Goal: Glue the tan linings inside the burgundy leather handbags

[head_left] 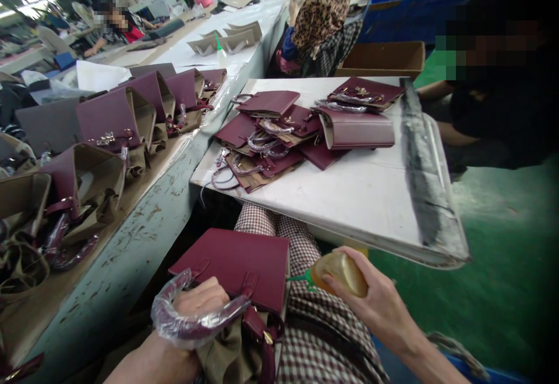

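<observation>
A burgundy handbag (248,267) lies tilted on my lap, its olive lining bunched out below. My left hand (203,299) reaches through the plastic-wrapped handle (187,329) and grips the bag; its fingertips are hidden. In my right hand (371,285) is a squeeze glue bottle (343,270) of amber liquid, held on its side. Its thin green nozzle (301,277) points left, with the tip at the bag's right edge. Whether the tip touches, and whether liquid comes out, I cannot tell.
A white-topped table (367,198) ahead carries a pile of burgundy bag pieces (271,134). Several part-made bags (116,116) line the long bench (144,244) at left. A seated person (321,17) works beyond the table; another person (493,99) is at right. Behind stands a blue bin (414,9).
</observation>
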A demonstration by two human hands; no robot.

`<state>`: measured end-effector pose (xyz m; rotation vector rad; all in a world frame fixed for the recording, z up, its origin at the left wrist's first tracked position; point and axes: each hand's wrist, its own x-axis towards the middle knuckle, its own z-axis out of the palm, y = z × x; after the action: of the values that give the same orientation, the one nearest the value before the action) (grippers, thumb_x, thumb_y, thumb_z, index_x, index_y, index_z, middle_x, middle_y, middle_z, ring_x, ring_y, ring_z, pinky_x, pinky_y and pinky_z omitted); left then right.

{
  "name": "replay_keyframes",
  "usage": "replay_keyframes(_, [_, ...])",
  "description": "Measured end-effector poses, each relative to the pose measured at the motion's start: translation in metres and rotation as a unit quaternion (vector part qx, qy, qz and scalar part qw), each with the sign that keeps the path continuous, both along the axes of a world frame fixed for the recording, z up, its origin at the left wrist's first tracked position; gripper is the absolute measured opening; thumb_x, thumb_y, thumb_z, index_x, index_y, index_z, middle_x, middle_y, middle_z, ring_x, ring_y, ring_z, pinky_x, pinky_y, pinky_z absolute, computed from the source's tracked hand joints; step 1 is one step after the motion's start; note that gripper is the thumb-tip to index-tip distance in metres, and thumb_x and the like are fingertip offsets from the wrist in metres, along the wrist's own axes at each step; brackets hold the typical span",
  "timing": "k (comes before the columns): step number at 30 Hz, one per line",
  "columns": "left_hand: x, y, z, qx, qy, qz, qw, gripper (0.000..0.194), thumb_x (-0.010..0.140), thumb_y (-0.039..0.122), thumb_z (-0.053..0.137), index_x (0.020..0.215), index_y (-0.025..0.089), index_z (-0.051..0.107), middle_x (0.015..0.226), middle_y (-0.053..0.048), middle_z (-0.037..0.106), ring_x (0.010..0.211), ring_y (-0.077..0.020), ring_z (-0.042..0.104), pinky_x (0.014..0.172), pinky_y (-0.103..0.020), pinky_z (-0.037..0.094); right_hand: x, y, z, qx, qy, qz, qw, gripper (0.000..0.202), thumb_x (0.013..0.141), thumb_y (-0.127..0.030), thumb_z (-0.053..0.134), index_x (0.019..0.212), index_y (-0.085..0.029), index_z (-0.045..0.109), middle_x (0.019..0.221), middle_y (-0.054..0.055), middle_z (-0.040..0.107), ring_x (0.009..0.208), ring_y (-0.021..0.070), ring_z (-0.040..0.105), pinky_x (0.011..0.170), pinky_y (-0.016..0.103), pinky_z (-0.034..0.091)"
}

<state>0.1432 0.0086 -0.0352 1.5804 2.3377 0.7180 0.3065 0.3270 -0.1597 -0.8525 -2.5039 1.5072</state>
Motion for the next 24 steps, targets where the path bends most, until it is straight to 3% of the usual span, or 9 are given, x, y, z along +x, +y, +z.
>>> replay_keyframes(5, [-0.002, -0.003, -0.005, -0.035, -0.005, -0.032, 0.999, 0.032, 0.109, 0.031, 0.042, 0.12, 0.023, 0.071, 0.084, -0.006, 0.071, 0.079, -0.0227, 0.067, 0.08, -0.031, 0.063, -0.008, 0.005, 0.006, -0.041, -0.053, 0.008, 0.998, 0.059, 0.084, -0.064, 0.07, 0.123, -0.02, 0.066, 0.104, 0.011, 0.078, 0.092, 0.0337, 0.074, 0.088, 0.048, 0.058])
replay_keyframes(11, [-0.004, -0.005, -0.008, -0.032, -0.009, -0.038, 0.999, 0.026, 0.106, 0.03, 0.048, 0.116, 0.024, 0.071, 0.088, -0.006, 0.073, 0.081, -0.0231, 0.067, 0.081, -0.032, 0.063, -0.009, 0.015, 0.003, -0.106, -0.106, -0.044, 0.988, 0.076, 0.082, -0.074, 0.069, 0.131, -0.018, 0.059, 0.093, 0.009, 0.077, 0.066, 0.0283, 0.07, 0.069, 0.045, 0.057])
replay_keyframes(17, [-0.003, -0.002, -0.007, -0.043, -0.015, -0.037, 0.998, 0.023, 0.105, 0.021, 0.045, 0.102, 0.021, 0.069, 0.086, -0.007, 0.072, 0.078, -0.0225, 0.065, 0.074, -0.032, 0.061, -0.009, 0.01, 0.007, -0.19, -0.101, -0.049, 0.975, 0.058, 0.087, -0.07, 0.069, 0.12, -0.021, 0.063, 0.062, -0.002, 0.067, 0.053, 0.0221, 0.063, 0.057, 0.035, 0.051])
replay_keyframes(24, [-0.003, 0.004, -0.003, -0.042, -0.023, -0.037, 0.998, 0.026, 0.106, 0.022, 0.045, 0.113, 0.023, 0.069, 0.086, -0.006, 0.071, 0.077, -0.0228, 0.063, 0.073, -0.032, 0.059, -0.01, 0.007, 0.001, -0.277, -0.091, -0.049, 0.955, 0.054, 0.083, -0.065, 0.077, 0.111, -0.02, 0.066, 0.066, -0.002, 0.066, 0.048, 0.0172, 0.058, 0.047, 0.031, 0.048])
